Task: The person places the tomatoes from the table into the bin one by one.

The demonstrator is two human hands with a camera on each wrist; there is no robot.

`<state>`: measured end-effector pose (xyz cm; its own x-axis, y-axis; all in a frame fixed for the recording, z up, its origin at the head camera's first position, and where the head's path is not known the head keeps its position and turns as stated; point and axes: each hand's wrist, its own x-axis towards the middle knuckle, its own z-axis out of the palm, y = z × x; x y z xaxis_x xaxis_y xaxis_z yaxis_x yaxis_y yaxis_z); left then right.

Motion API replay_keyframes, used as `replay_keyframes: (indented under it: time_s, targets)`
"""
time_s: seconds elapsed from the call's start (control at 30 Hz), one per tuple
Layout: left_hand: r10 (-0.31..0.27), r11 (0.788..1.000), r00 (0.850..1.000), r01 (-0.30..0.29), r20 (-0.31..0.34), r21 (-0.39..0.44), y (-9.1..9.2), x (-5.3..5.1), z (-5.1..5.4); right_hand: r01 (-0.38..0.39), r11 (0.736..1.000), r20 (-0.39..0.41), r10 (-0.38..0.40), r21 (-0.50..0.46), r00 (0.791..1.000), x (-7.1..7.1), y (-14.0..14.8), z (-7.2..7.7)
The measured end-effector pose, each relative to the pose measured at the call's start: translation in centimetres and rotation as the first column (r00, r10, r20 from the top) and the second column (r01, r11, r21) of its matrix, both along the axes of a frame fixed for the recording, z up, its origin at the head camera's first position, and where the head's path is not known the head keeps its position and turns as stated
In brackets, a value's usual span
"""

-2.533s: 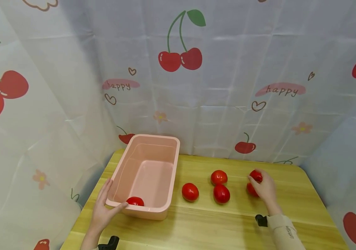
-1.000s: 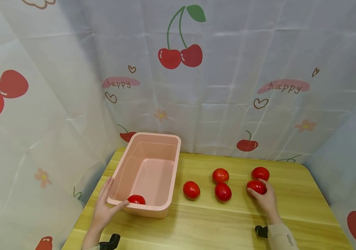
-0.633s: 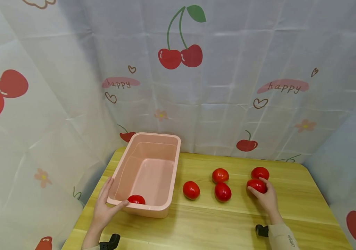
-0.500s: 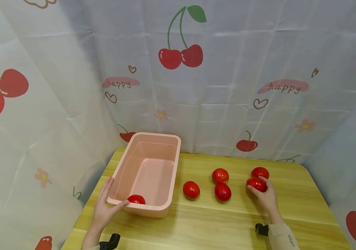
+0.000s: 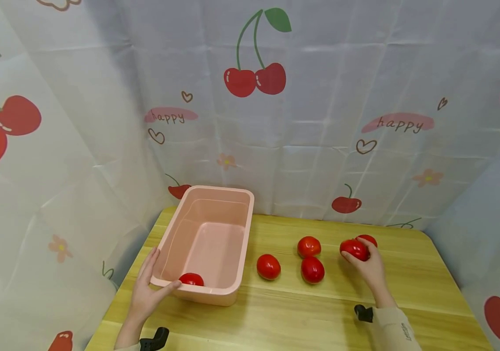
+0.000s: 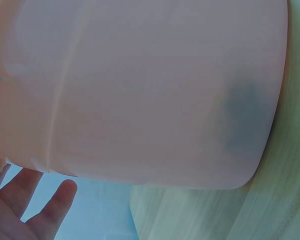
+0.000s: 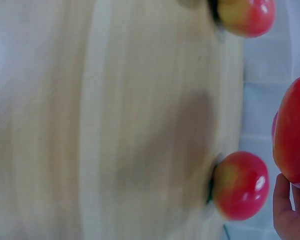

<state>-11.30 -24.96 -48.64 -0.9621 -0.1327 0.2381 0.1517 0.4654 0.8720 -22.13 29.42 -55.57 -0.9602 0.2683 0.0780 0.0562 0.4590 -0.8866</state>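
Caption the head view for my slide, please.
Left hand resting against a pink bin, right hand holding a red fruit above a wooden table.

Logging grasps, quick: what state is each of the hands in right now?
Left hand: open, resting on the pink bin at its near-left corner.
Right hand: closed, holding a red fruit.

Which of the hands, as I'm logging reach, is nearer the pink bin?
Left. The left hand touches the near left corner of the pink bin; the right hand is off to its right, holding a red fruit.
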Motion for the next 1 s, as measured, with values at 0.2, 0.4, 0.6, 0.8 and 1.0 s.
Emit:
replay_keyframes:
  time_s: [0.2,0.4,0.6,0.8,1.0]
  targets:
    - [-0.003,1.0,1.0,0.003,-0.007,-0.002,-1.0,-0.7,-2.2,-0.014,0.999,0.03,0.014,-0.031,0.999,-0.5,-0.9,0.9]
    - [0.009,1.0,1.0,-0.01,-0.018,-0.014,-1.8,-1.2,-3.8,-0.026,0.997,0.029,0.029,-0.077,0.999,-0.7,-2.3,1.7]
    - [0.01,1.0,0.999,-0.011,-0.033,-0.015,-1.8,-1.3,-3.9,-0.045,0.993,0.007,0.046,-0.111,0.999,-1.3,-3.7,2.3]
    - [0.009,1.0,0.999,-0.009,-0.031,-0.009,-1.8,-1.3,-4.0,-0.065,0.988,0.007,0.067,-0.138,0.998,-1.8,-5.3,2.6]
    - [0.0,1.0,0.999,0.0,-0.04,0.005,-1.8,-1.2,-3.8,-0.102,0.983,-0.003,0.103,-0.155,0.995,-2.0,-7.0,3.0]
